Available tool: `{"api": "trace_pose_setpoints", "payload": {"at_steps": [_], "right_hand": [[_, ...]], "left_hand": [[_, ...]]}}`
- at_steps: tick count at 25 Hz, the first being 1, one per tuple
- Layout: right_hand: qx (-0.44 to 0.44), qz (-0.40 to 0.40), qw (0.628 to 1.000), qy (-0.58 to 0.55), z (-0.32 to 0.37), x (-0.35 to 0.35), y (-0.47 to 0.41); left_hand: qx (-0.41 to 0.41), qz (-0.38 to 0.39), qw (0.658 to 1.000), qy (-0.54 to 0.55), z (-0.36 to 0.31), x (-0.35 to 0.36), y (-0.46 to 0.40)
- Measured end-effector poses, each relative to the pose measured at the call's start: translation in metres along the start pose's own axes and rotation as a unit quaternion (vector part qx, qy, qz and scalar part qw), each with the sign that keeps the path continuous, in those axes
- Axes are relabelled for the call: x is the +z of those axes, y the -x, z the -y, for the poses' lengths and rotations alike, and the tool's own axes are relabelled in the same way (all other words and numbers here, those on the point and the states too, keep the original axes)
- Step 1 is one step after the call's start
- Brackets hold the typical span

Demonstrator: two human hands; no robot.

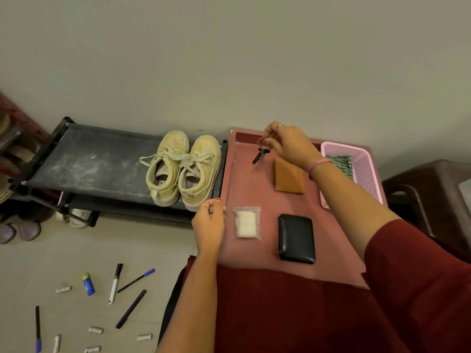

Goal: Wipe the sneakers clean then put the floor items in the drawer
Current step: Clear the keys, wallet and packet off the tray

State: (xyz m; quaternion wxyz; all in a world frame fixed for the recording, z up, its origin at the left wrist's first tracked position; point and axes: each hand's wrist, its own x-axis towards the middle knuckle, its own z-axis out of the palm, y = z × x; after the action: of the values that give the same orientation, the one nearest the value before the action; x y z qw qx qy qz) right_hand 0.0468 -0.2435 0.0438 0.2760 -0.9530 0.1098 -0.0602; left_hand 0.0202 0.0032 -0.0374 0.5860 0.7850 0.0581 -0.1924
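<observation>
Right grip: the right hand [288, 146] pinches a key ring; the keys [260, 153] dangle over the red table [334, 250], likely being set aside.
Left grip: the left hand [209, 222] hangs loosely curled, holding nothing.
Sneakers: the sneakers [182, 169] sit on a black rack [89, 159], left of both grips, unwiped.
Floor items: pens [116, 282] and small pieces lie scattered below the left grip.
Writing: none legible.

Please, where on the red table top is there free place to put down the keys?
The right hand holds the keys above the red table top. Bare patches: left of the brown leather piece, above the plastic bag; also between black wallet and pink basket. The middle, around bag, wallet and leather piece, is crowded.
</observation>
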Motion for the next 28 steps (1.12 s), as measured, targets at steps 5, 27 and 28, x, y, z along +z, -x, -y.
{"api": "trace_pose_setpoints", "payload": {"at_steps": [5,27,28], "right_hand": [[-0.06,-0.049,0.994,0.075,0.019,-0.049,0.018],[-0.002,-0.243,0.915,-0.323,0.125,-0.216,0.154],[-0.001,-0.251,0.91,-0.331,0.125,-0.222,0.163]], "left_hand": [[0.018,-0.019,1.0,0.014,-0.001,-0.006,0.02],[0.126,0.079,0.988,0.031,-0.041,-0.016,0.115],[0.145,0.088,0.985,0.038,-0.052,-0.013,0.124]]}}
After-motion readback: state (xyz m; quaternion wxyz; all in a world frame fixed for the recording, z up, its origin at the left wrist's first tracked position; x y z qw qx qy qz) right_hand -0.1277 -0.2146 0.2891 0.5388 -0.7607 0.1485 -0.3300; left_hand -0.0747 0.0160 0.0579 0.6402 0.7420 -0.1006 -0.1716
